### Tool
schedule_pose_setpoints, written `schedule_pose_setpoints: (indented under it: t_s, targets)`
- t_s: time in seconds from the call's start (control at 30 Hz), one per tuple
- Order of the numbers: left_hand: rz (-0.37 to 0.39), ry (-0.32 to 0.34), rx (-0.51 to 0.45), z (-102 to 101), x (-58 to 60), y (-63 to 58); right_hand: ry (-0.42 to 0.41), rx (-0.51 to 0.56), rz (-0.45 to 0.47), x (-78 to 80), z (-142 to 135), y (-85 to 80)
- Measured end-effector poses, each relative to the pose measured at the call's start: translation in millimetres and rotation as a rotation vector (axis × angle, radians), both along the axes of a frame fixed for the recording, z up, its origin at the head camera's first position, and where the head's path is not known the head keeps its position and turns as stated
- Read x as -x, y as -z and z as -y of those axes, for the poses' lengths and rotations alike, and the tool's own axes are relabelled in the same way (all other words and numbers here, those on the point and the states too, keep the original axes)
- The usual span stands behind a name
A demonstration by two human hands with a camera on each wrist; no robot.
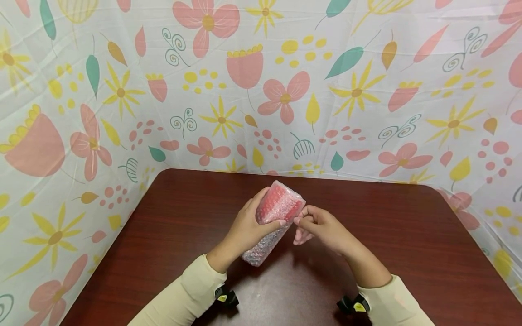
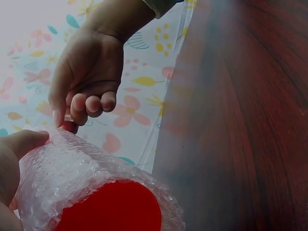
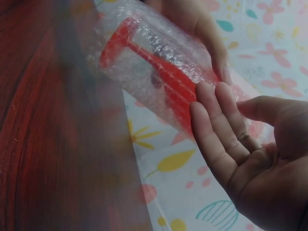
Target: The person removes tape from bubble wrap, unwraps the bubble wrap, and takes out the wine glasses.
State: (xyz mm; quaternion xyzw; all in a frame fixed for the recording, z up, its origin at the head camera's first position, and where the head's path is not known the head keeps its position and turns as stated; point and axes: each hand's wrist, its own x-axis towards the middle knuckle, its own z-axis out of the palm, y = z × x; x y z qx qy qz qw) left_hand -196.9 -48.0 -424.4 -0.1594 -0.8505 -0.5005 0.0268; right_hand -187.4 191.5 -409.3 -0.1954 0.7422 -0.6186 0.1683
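A roughly cylindrical red object [image 1: 281,206] is wrapped in clear bubble wrap [image 1: 267,246] and held tilted above the table. My left hand [image 1: 246,228] grips it from the left, thumb across the near side. At its upper right edge, my right hand [image 1: 324,228] pinches the bubble wrap between thumb and index finger, the other fingers loosely bent. A flat, round red end [image 2: 118,209] faces the left wrist view. Through the wrap [image 3: 139,62] in the right wrist view, a red band with a crosspiece shows beside paler areas. What the object is, I cannot tell.
A dark reddish-brown wooden table [image 1: 171,213] lies under both hands. Behind it and along its sides hangs a white cloth [image 1: 261,113] printed with flowers and leaves. Black wrist straps [image 1: 226,296] sit at both cream sleeves [image 1: 183,290].
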Motion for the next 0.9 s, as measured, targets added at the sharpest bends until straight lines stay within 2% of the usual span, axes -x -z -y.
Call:
schedule_pose_setpoints:
  t_s: [0.33,0.63,0.9]
  targets:
    - [-0.063,-0.022,0.035,-1.6,-0.9,0.5,-0.051,0.022,-0.006,-3.2,3.6,-1.9]
    - [-0.079,-0.039,0.043,-1.6,-1.7,-0.6,-0.091,0.039,-0.005,-3.4,4.2,-1.0]
    - [-0.066,-0.043,0.028,-1.4,-2.0,-0.8,0.004,0.032,-0.029,-5.4,3.7,-4.3]
